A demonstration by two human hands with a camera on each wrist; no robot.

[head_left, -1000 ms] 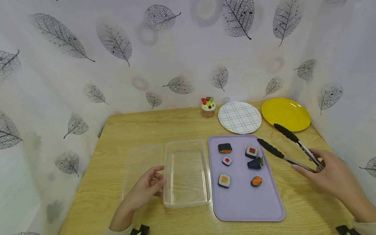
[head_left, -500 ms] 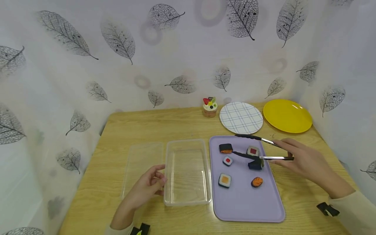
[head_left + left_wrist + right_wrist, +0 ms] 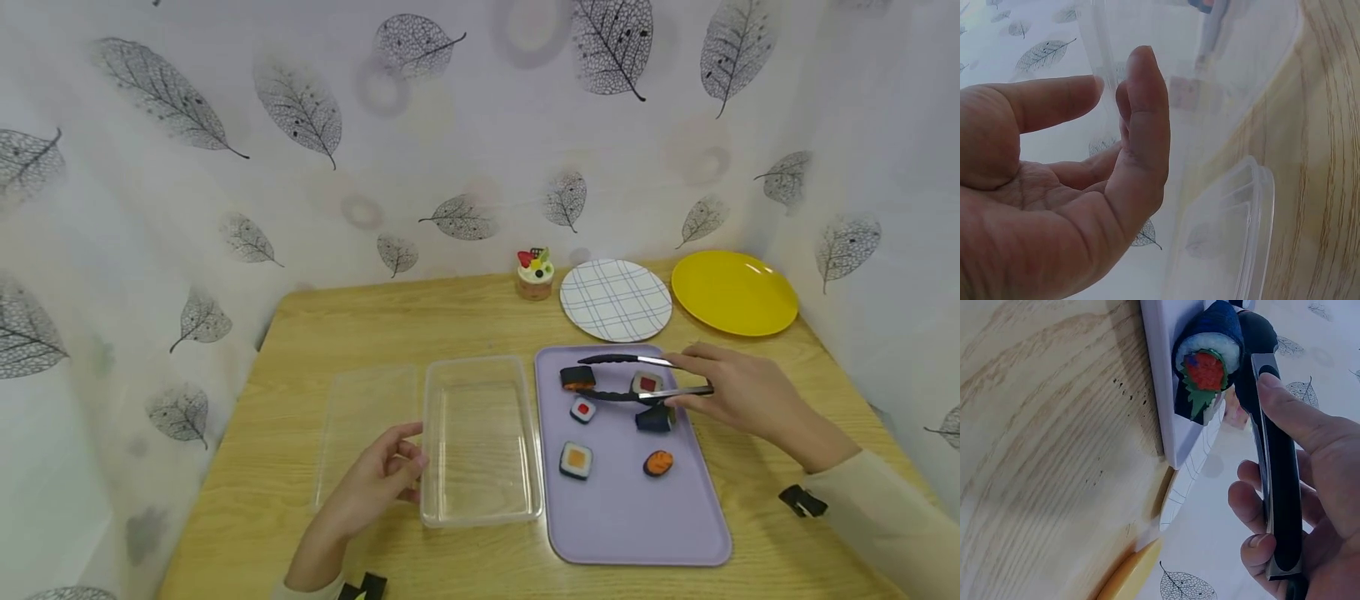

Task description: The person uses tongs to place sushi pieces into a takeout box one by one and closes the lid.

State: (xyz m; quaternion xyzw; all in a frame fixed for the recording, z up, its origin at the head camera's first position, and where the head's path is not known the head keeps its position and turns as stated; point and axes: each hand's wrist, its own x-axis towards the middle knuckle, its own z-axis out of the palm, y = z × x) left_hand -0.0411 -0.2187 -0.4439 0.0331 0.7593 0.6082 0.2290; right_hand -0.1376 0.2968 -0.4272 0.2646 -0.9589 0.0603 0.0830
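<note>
My right hand (image 3: 735, 392) grips black-tipped tongs (image 3: 645, 395) over the upper part of a lilac tray (image 3: 637, 525). Spread apart, the tong tips lie on either side of a black-wrapped sushi piece (image 3: 577, 377) with orange filling. Near them lie a small red-centred roll (image 3: 582, 409), a dark-red-centred roll (image 3: 647, 383) and a dark cone roll (image 3: 654, 418). Lower on the tray are a yellow-centred roll (image 3: 576, 460) and an orange-topped sushi (image 3: 658, 463). With loosely bent fingers, my left hand (image 3: 375, 479) touches the left side of a clear plastic box (image 3: 480, 450).
A clear lid (image 3: 367, 408) lies flat left of the box, partly behind my left hand. Along the back stand a toy cupcake (image 3: 535, 275), a checked white plate (image 3: 615, 300) and a yellow plate (image 3: 735, 293). Leaf-printed cloth (image 3: 480, 125) surrounds the wooden table (image 3: 247, 467).
My right hand has carried the tongs leftward from beside the tray to over its upper part, and the tips have come around the black-wrapped piece. The left hand has stayed by the box.
</note>
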